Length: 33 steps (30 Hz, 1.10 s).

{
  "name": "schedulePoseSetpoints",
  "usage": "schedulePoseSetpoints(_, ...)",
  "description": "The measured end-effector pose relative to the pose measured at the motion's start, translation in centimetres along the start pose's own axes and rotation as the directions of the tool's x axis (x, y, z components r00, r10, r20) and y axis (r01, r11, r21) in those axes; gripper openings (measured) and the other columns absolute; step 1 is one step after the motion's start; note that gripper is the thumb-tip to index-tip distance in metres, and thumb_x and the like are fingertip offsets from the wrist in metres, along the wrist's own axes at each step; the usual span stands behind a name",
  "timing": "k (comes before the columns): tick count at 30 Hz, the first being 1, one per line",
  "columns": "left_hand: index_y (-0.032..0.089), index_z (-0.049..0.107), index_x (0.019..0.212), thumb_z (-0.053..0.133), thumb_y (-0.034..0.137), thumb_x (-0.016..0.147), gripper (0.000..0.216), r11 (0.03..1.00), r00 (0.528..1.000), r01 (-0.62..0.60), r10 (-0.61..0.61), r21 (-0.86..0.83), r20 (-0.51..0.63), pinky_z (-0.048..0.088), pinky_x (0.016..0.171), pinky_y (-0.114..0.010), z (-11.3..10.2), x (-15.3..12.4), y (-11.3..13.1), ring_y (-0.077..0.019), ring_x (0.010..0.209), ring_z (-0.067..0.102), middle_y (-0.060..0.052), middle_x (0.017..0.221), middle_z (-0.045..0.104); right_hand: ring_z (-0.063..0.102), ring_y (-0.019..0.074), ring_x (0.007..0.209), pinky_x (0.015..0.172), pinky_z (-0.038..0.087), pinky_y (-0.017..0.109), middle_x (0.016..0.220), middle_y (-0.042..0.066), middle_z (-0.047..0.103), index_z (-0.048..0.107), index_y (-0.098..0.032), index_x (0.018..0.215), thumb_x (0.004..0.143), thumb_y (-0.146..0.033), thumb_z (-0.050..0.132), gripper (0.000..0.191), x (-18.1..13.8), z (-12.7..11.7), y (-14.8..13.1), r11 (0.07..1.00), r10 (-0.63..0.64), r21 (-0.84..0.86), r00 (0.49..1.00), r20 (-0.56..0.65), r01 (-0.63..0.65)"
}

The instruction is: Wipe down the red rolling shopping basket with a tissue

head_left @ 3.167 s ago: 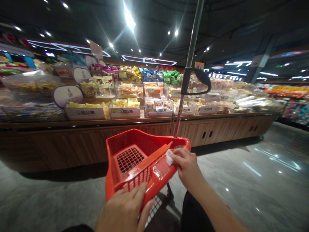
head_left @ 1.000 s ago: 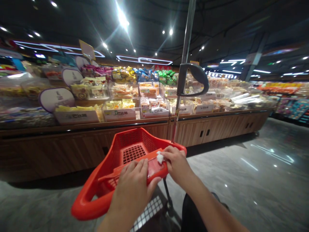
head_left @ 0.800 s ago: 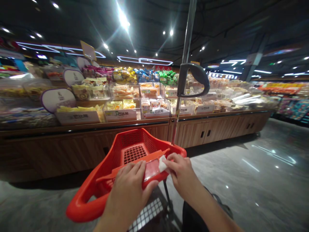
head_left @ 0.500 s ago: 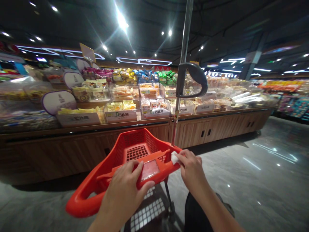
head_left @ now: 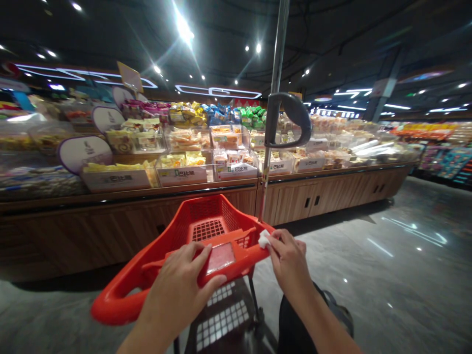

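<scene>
A red plastic shopping cart stands before me, its basket tilted away to the far left. My left hand lies over the cart's handle, fingers on top and thumb along the near side, beside a flat panel set into the handle. At the handle's right end, my right hand pinches a small crumpled white tissue against the red plastic. The fingertips of my left hand are partly hidden behind its back.
Beyond the cart, a wooden display counter carries packaged breads and snacks. A metal pole with a grey loop handle rises at the cart's right corner. Below the handle is a dark lower rack. Grey glossy floor extends right.
The cart and both my hands appear slightly further left in view, along with the counter. The tissue stays in my right hand at the handle's right end.
</scene>
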<state>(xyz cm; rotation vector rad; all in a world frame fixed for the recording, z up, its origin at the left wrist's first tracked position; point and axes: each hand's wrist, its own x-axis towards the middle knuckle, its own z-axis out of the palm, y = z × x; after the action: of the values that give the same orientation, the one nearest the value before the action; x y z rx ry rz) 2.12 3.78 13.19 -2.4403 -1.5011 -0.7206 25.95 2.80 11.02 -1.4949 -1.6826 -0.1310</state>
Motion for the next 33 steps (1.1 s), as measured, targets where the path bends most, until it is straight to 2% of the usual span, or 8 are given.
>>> schedulePoseSetpoints(6, 0.018, 0.06, 0.115, 0.053, 0.06, 0.077, 0.058, 1.0, 1.0, -0.008, 0.008, 0.013, 0.001, 0.046, 0.091, -0.042, 0.0, -0.1, -0.5, -0.0266, 0.102, 0.057, -0.01, 0.112, 0.059, 0.056, 0.019, 0.093, 0.078, 0.028, 0.036, 0.104, 0.004, 0.062, 0.062, -0.028, 0.113, 0.086, -0.009, 0.052, 0.035, -1.2, 1.6, -2.7, 0.982, -0.157, 0.112, 0.986, 0.049, 0.15)
schedulePoseSetpoints(13, 0.02, 0.06, 0.116, 0.054, 0.06, 0.076, 0.057, 0.999, 0.999, -0.039, 0.039, 0.013, 0.014, 0.046, 0.091, -0.042, -0.6, -0.3, -1.7, -0.0257, 0.1, 0.058, -0.008, 0.112, 0.06, 0.056, 0.0186, 0.095, 0.081, 0.026, 0.036, 0.101, 0.004, 0.061, 0.066, -0.025, 0.105, 0.088, -0.013, 0.053, 0.025, -0.4, -0.2, 0.7, 0.999, -0.011, 0.047, 1.0, -0.027, 0.012)
schedulePoseSetpoints(15, 0.02, 0.06, 0.116, 0.054, 0.06, 0.077, 0.056, 0.999, 0.999, -0.043, 0.043, 0.013, 0.009, 0.046, 0.091, -0.042, -0.7, -0.3, -1.7, -0.0256, 0.1, 0.058, -0.008, 0.112, 0.06, 0.056, 0.0186, 0.093, 0.081, 0.027, 0.036, 0.102, 0.004, 0.061, 0.066, -0.025, 0.105, 0.088, -0.013, 0.052, 0.025, -0.6, -0.1, 0.3, 0.998, -0.029, 0.06, 0.999, -0.014, 0.03)
schedulePoseSetpoints(20, 0.021, 0.061, 0.115, 0.055, 0.06, 0.075, 0.057, 1.0, 1.0, -0.028, 0.028, 0.01, -0.013, 0.048, 0.089, -0.04, -0.7, -0.4, -1.8, -0.0253, 0.099, 0.059, -0.008, 0.11, 0.062, 0.057, 0.0173, 0.09, 0.08, 0.027, 0.035, 0.104, 0.003, 0.06, 0.063, -0.027, 0.112, 0.085, -0.009, 0.052, 0.034, -1.5, 0.9, -1.5, 0.982, -0.163, 0.105, 0.986, 0.022, 0.159)
schedulePoseSetpoints(24, 0.023, 0.06, 0.117, 0.055, 0.059, 0.076, 0.056, 0.999, 0.999, -0.043, 0.043, 0.006, -0.019, 0.048, 0.088, -0.041, -0.6, -0.5, -2.2, -0.0251, 0.099, 0.059, -0.008, 0.113, 0.061, 0.057, 0.0167, 0.089, 0.079, 0.027, 0.033, 0.097, 0.002, 0.061, 0.068, -0.025, 0.098, 0.087, -0.015, 0.054, 0.02, -0.6, 0.2, 0.0, 0.996, -0.08, 0.039, 0.997, 0.006, 0.08)
schedulePoseSetpoints(27, 0.022, 0.059, 0.117, 0.053, 0.057, 0.078, 0.052, 0.997, 0.998, -0.067, 0.067, 0.025, -0.007, 0.048, 0.089, -0.043, -0.6, -0.5, -2.4, -0.0253, 0.101, 0.058, -0.009, 0.114, 0.06, 0.057, 0.0173, 0.089, 0.079, 0.027, 0.034, 0.096, 0.002, 0.061, 0.068, -0.025, 0.094, 0.088, -0.015, 0.053, 0.019, -0.3, -0.2, 0.5, 0.998, -0.027, 0.048, 1.0, -0.002, 0.027)
schedulePoseSetpoints(33, 0.022, 0.059, 0.117, 0.057, 0.059, 0.074, 0.056, 0.993, 0.994, -0.104, 0.105, 0.054, -0.022, 0.049, 0.087, -0.038, -0.6, -0.7, -3.7, -0.0253, 0.1, 0.059, -0.007, 0.113, 0.061, 0.057, 0.0178, 0.091, 0.08, 0.027, 0.035, 0.103, 0.003, 0.062, 0.064, -0.029, 0.11, 0.086, -0.012, 0.054, 0.031, -1.8, 0.4, -2.4, 0.974, -0.182, 0.153, 0.98, 0.086, 0.167)
